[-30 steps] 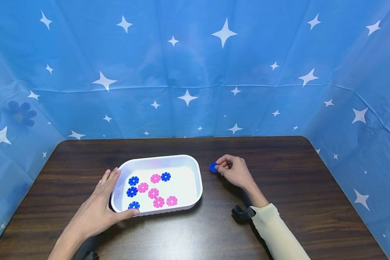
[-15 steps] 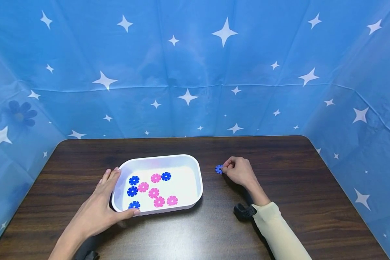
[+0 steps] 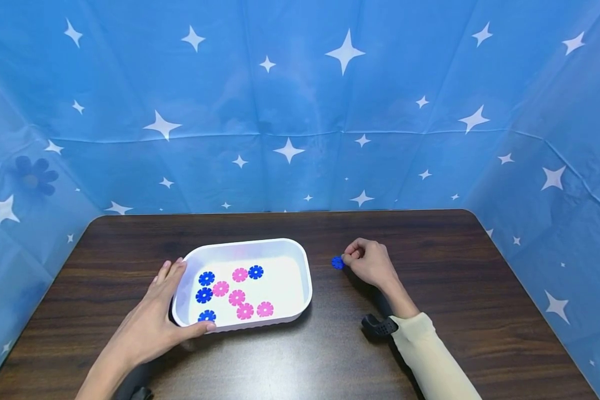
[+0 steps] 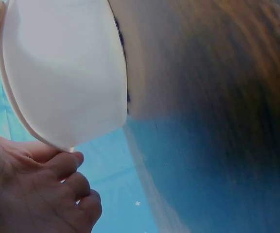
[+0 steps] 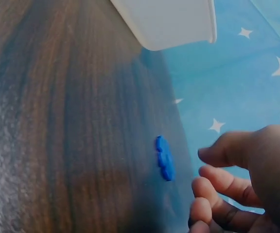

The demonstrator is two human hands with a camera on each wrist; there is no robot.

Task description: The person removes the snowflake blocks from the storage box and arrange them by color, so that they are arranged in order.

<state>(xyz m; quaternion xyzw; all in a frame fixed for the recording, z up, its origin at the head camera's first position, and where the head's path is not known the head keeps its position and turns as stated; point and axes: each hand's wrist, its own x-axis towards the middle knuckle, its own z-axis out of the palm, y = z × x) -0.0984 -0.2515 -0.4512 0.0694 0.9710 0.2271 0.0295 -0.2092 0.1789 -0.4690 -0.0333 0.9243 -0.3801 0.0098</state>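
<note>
A white plastic tray (image 3: 291,289) stands left of the table's middle, also seen from the side as the tray wall (image 4: 67,73) in the left wrist view. My left hand (image 3: 147,322) grips its left end, thumb on the near rim and fingers at the far left side. Inside lie blue snowflake discs (image 3: 206,278) and pink snowflake discs (image 3: 221,288), several in all. Right of the tray, one blue snowflake disc (image 5: 164,158) lies on the table. Close beside it is my right hand (image 3: 372,264), thumb and fingers bent with a gap between them in the right wrist view.
The dark wood-grain table (image 3: 430,266) has a rounded far edge. A blue curtain with white stars (image 3: 300,111) hangs behind it and along both sides. A black wrist strap (image 3: 379,325) is on the right wrist, below a pale sleeve (image 3: 432,355).
My right hand and the single blue snowflake disc have shifted a little to the right, away from the tray. The left hand and the tray have kept their places.
</note>
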